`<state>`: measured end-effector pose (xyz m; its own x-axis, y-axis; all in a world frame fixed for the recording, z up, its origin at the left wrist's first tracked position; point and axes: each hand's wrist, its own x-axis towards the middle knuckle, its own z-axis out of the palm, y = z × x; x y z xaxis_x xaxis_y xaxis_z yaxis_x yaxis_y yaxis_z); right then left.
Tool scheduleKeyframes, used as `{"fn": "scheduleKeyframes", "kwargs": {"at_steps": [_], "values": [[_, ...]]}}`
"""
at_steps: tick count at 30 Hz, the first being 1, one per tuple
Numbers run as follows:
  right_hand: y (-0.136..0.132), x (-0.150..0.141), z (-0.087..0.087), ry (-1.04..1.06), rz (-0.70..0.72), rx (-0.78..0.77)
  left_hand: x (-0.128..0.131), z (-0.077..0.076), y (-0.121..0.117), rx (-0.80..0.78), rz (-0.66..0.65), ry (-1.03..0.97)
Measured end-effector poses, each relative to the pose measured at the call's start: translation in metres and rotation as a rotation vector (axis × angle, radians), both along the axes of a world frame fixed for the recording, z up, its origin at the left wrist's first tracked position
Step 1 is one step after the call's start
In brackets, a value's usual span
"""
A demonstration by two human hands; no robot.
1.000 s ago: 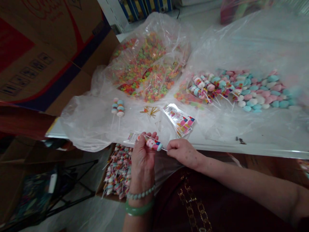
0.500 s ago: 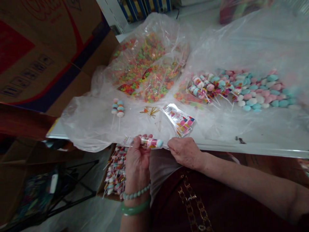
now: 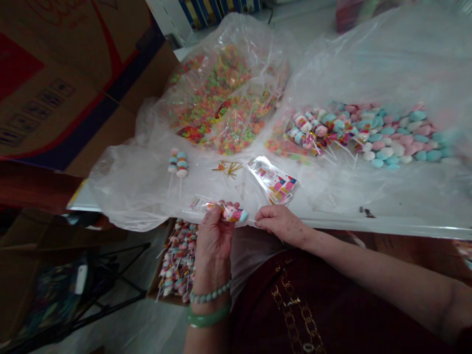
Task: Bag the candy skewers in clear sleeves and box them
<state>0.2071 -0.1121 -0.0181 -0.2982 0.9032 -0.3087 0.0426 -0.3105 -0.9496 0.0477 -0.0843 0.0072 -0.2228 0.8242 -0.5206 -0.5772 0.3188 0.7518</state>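
Note:
My left hand (image 3: 216, 243) is closed around a marshmallow skewer (image 3: 241, 215) inside a clear printed bag (image 3: 199, 203), over the table's front edge. The bag's flat end sticks out to the left, and a pale blue marshmallow shows at the right. My right hand (image 3: 282, 223) pinches the white stick at the skewer's right end. Behind my left hand, two unwrapped marshmallow skewers (image 3: 181, 165) lie side by side. Gold twist ties (image 3: 231, 169) are scattered near the middle, beside a fanned stack of printed bags (image 3: 271, 178).
A large plastic bag of gummy candy (image 3: 224, 103) lies behind. Several wrapped skewers (image 3: 317, 129) and loose marshmallows (image 3: 398, 142) lie on plastic at the right. A big carton (image 3: 73, 78) stands at the left; below the table edge, a box holds wrapped skewers (image 3: 179, 260).
The bag's left end has lifted and tilted up, with the skewer now sloping down to the right. Both hands keep their hold and have moved only slightly.

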Motion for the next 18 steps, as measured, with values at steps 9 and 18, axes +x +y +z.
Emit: {"fn": "scheduleKeyframes", "kwargs": {"at_steps": [9,18], "values": [[0.006,0.001,-0.001,0.828,0.182,-0.703,0.009,0.008,-0.005,0.135,-0.128,0.046],[-0.001,-0.003,0.002,0.332,0.083,-0.349,0.006,0.003,-0.004,-0.021,-0.086,-0.037]]}}
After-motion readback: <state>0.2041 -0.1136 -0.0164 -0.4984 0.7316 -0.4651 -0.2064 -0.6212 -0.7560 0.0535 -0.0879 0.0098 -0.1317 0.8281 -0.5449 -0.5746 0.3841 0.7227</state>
